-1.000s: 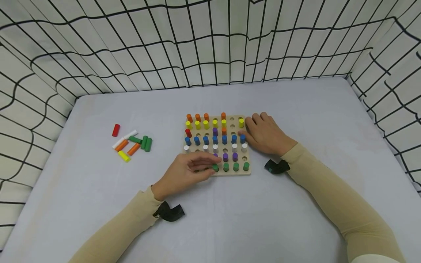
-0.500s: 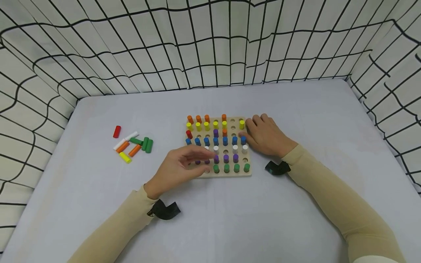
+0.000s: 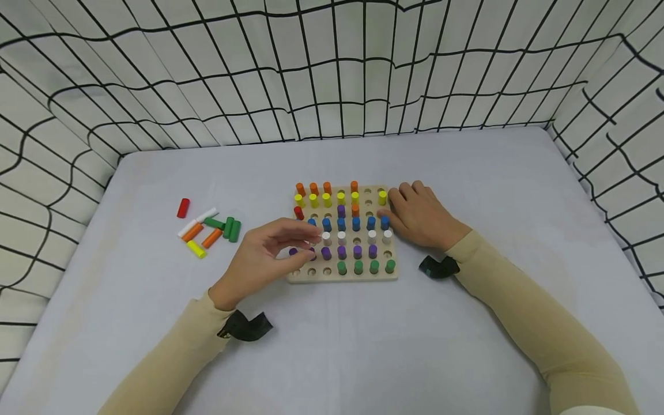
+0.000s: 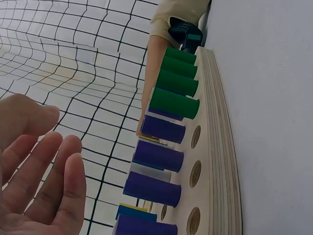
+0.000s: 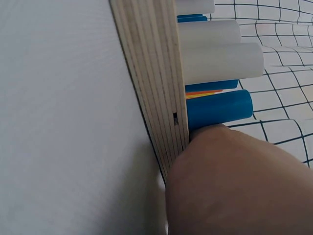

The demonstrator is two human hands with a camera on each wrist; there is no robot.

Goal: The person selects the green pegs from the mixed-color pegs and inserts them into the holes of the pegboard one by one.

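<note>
A wooden pegboard (image 3: 363, 278) carries rows of coloured pegs; along its front row stand several green pegs (image 3: 358, 267), with bare holes to their left. Over the board's left side hovers my left hand (image 3: 261, 251), thumb and fingers apart and nothing between them. The left wrist view shows those fingers (image 4: 73, 191) beside purple pegs (image 4: 154, 188), clear of them. My right hand (image 3: 422, 213) rests at the board's right edge, its thumb against the side near a blue peg (image 5: 220, 108). Part of the board's left edge is hidden under the left hand.
Loose pegs lie on the white tabletop (image 3: 129, 300) left of the board: a red peg (image 3: 183, 208), a yellow peg (image 3: 196, 249), and several green, orange and white ones. A black wire grid (image 3: 337, 75) surrounds the table's back and sides.
My left hand has drawn back leftward from the leftmost green peg, uncovering bare front-row holes and purple pegs. The right hand has stayed put at the board's edge.
</note>
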